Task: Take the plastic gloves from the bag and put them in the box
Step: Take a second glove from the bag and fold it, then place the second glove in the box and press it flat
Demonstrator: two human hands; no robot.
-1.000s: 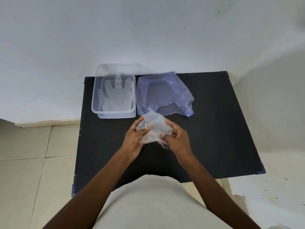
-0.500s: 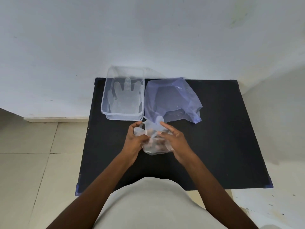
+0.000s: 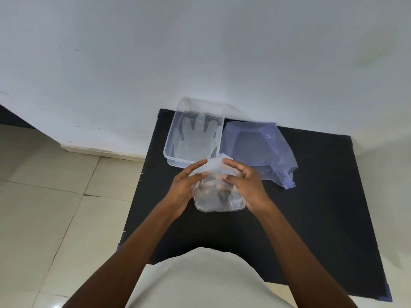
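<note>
A clear plastic glove [image 3: 219,197] hangs between my two hands above the black table [image 3: 311,218], its cuff end drooping toward me. My left hand [image 3: 184,187] grips its left side and my right hand [image 3: 246,185] grips its right side near the top. Just beyond my fingers stands the clear plastic box [image 3: 173,138], with at least one flat plastic glove [image 3: 193,141] lying in it, fingers pointing to the wall. Right of the box lies the bluish translucent bag [image 3: 260,150], crumpled and slack.
The table stands against a white wall [image 3: 200,52]. Beige floor tiles [image 3: 44,207] lie to the left of the table. My light-coloured shirt [image 3: 200,283] fills the bottom centre.
The glove has been spread out between my hands and now hangs lower and wider. The camera has turned left, so the table sits further right in view.
</note>
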